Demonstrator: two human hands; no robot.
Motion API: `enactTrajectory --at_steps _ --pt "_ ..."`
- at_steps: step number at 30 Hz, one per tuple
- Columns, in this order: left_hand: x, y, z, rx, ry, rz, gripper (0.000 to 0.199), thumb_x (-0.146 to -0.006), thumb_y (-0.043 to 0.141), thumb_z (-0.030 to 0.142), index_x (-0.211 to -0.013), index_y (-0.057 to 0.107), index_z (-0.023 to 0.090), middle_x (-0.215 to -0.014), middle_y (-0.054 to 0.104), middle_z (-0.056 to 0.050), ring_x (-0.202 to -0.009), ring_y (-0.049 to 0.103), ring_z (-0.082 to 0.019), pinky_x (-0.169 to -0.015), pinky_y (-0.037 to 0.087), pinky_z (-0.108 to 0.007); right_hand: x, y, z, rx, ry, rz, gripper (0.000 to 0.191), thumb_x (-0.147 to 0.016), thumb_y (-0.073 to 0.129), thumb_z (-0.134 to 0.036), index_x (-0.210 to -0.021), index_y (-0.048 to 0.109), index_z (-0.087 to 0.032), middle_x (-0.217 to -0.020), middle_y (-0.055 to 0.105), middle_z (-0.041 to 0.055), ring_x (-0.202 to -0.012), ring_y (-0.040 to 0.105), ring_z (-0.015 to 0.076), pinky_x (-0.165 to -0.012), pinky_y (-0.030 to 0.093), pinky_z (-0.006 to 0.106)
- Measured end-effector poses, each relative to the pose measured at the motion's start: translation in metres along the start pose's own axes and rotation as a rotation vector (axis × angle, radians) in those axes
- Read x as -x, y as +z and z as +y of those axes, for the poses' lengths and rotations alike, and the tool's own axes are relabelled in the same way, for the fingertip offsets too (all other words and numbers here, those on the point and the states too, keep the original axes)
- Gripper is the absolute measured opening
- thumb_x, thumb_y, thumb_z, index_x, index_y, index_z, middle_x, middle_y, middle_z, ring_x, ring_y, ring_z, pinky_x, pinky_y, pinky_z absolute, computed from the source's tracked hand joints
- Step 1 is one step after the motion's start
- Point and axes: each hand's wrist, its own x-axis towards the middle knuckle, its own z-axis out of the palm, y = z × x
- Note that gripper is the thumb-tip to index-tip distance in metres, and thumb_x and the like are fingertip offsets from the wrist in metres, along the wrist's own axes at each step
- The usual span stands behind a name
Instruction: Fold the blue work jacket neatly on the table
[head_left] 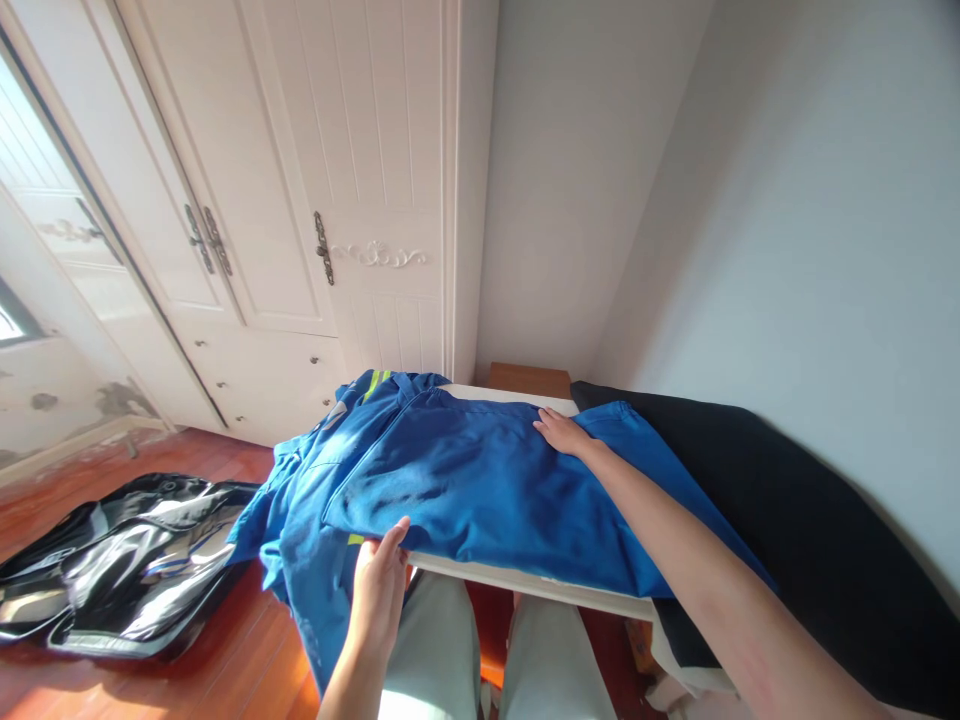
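A blue garment (480, 480) with yellow-green stripes lies spread over a narrow, pale board (525, 585), its left part bunched and hanging down over the edge. At the garment's near edge, my left hand (380, 580) pinches the fabric, thumb on top and the other fingers partly hidden. My right hand (562, 432) rests on the cloth near the far edge, palm down with its fingers lying flat and holding nothing.
An open black suitcase (135, 565) lies on the reddish wooden floor (240, 640) at the left. White wardrobes (277, 170) stand behind. A black padded surface (810, 530) is at the right by the wall, and a brown wooden box (529, 380) sits beyond the board.
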Motion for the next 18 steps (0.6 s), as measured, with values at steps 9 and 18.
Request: enactTrajectory --at_steps 9,18 --pt "0.006 0.006 0.012 0.216 -0.077 -0.105 0.030 -0.098 0.049 0.027 -0.122 0.066 0.022 -0.118 0.073 -0.006 -0.115 0.066 -0.021 -0.099 0.055 -0.034 -0.010 -0.012 -0.003 0.036 0.045 0.131 0.037 -0.098 0.054 -0.040 -0.127 0.058 -0.016 -0.126 0.061 0.0108 -0.114 0.059 0.0244 -0.099 0.048 0.048" --pt "0.004 0.006 0.008 0.202 -0.072 -0.039 0.033 -0.099 0.049 0.030 -0.129 0.063 0.026 -0.123 0.071 -0.004 -0.123 0.062 -0.022 -0.107 0.051 -0.041 -0.028 -0.018 0.002 0.034 0.052 0.267 0.024 -0.097 0.057 -0.033 -0.112 0.064 -0.016 -0.117 0.064 0.0080 -0.115 0.058 0.0230 -0.099 0.046 0.045"
